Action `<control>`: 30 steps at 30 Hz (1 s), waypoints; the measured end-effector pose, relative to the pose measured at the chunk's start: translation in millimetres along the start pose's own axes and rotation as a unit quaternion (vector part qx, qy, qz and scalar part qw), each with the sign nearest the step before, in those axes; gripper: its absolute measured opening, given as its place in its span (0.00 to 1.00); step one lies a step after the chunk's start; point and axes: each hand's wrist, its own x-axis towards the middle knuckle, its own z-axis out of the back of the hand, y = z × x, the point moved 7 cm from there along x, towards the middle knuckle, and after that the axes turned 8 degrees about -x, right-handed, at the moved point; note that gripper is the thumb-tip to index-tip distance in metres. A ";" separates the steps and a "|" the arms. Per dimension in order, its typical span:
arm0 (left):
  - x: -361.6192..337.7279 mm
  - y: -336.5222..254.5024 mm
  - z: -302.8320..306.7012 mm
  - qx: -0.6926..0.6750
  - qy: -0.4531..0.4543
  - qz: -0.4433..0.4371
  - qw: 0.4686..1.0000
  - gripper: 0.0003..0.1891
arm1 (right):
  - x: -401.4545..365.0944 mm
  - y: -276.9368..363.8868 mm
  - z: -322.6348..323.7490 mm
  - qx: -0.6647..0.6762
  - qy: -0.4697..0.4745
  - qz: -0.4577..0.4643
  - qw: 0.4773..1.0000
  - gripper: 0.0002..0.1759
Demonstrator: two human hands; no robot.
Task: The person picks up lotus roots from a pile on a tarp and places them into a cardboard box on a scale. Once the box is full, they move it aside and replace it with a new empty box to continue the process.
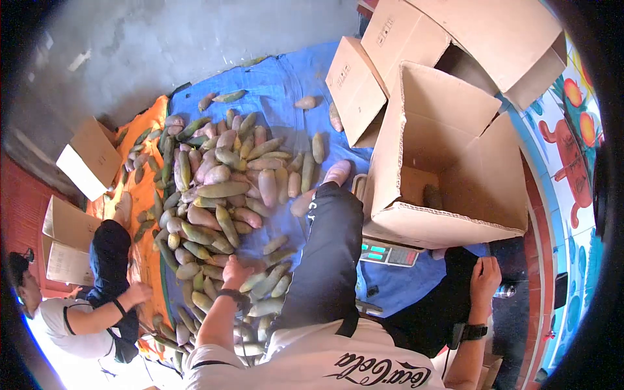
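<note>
A large heap of green and pinkish long tubers (223, 189) covers the blue sheet. My left hand (237, 272) reaches into the lower part of the heap, its fingers closed on a tuber that is partly blurred. My right hand (485, 279) rests at my right knee with its fingers curled in and nothing visible in it. Right of the heap, a big open cardboard box (448, 224) sits on a scale (389, 254) with a lit green display. One tuber (431, 196) shows inside the box, in shadow.
More cardboard boxes (354, 81) stand at the upper right. At the left, another person (81, 322) sits by an orange sheet (144, 257) with tubers, near two smaller boxes (90, 159). My left leg (323, 260) extends between the heap and the scale. A painted tile wall lies at the far right.
</note>
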 end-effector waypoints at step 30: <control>-289.0 -410.3 186.6 -0.232 -0.201 -0.720 0.622 0.33 | -23.3 -27.4 9.0 0.023 -0.026 -0.063 0.997 0.04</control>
